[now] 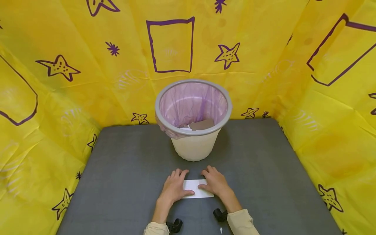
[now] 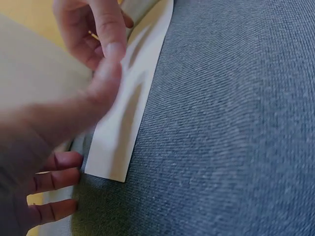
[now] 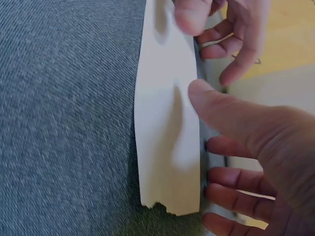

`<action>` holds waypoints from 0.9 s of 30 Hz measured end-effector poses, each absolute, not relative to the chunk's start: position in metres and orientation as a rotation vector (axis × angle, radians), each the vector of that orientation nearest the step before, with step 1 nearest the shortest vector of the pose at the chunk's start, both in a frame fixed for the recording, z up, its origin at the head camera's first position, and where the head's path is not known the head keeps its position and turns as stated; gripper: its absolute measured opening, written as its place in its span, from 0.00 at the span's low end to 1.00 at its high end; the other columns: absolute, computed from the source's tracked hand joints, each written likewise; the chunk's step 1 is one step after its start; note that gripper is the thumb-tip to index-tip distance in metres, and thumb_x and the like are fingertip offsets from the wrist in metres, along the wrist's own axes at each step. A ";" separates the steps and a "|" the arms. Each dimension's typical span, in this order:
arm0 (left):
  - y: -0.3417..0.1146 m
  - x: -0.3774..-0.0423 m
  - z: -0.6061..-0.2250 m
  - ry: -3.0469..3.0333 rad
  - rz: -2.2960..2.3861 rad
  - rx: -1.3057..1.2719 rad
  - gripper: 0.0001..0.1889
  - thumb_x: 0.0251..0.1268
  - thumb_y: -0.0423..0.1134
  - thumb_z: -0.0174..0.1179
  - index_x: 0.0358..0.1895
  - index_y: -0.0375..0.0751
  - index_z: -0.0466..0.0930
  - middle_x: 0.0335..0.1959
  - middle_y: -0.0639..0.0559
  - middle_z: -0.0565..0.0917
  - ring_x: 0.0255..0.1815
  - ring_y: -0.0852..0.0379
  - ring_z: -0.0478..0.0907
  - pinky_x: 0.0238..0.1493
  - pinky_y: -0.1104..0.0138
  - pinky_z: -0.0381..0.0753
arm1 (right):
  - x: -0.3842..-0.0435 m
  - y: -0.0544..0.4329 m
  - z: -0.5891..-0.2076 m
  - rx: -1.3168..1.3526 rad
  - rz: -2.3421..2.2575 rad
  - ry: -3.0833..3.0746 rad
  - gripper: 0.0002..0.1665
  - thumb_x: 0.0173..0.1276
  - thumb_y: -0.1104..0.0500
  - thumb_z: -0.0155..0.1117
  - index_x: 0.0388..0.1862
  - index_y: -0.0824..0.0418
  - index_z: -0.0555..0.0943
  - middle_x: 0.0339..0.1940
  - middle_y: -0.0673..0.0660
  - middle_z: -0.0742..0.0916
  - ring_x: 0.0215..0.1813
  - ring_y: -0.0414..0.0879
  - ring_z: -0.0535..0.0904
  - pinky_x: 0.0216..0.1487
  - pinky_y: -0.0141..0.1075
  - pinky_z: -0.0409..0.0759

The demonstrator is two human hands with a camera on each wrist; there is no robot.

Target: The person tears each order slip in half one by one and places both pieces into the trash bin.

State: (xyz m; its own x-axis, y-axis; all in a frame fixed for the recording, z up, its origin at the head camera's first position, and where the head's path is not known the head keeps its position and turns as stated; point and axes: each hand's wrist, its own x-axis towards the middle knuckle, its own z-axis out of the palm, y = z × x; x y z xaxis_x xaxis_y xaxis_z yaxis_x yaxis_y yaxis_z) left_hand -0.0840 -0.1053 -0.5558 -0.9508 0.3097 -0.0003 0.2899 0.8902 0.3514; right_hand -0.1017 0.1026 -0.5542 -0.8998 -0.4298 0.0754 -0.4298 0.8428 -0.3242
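A strip of white paper lies on the grey cloth surface, between my hands. In the right wrist view, its near end has a ragged, torn edge; the other end, in the left wrist view, is cut straight. My left hand is over the left end, thumb above the strip and fingers spread beyond its far edge. Over the right end, my right hand has the same pose, thumb above the paper, fingers relaxed past the edge. Neither hand visibly pinches the strip; whether the thumbs touch it is hard to tell.
Just beyond my hands stands a cream bin with a grey rim and a pinkish liner, holding cardboard and white paper pieces. A small white scrap lies by the right sleeve. Yellow patterned fabric surrounds the table.
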 end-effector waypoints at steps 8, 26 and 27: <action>-0.101 -0.081 -0.558 2.970 0.540 0.498 0.36 0.38 0.58 0.75 0.53 0.47 0.74 0.43 0.52 0.73 0.44 0.53 0.70 0.42 0.60 0.71 | -0.099 0.100 -0.556 -0.696 -0.506 2.989 0.25 0.46 0.44 0.79 0.33 0.56 0.77 0.33 0.51 0.76 0.37 0.47 0.73 0.31 0.40 0.76; -0.097 -0.075 -0.558 2.973 0.547 0.537 0.29 0.39 0.54 0.76 0.44 0.48 0.72 0.42 0.53 0.71 0.43 0.54 0.67 0.41 0.62 0.68 | -0.092 0.091 -0.545 -0.833 -0.478 2.860 0.16 0.52 0.52 0.76 0.33 0.59 0.80 0.32 0.53 0.80 0.35 0.48 0.74 0.33 0.38 0.73; -0.096 -0.073 -0.558 2.981 0.547 0.550 0.29 0.38 0.54 0.76 0.43 0.48 0.72 0.42 0.53 0.71 0.43 0.54 0.67 0.40 0.62 0.67 | -0.091 0.091 -0.545 -0.849 -0.471 2.850 0.16 0.53 0.52 0.76 0.34 0.59 0.81 0.32 0.53 0.80 0.35 0.48 0.74 0.33 0.37 0.73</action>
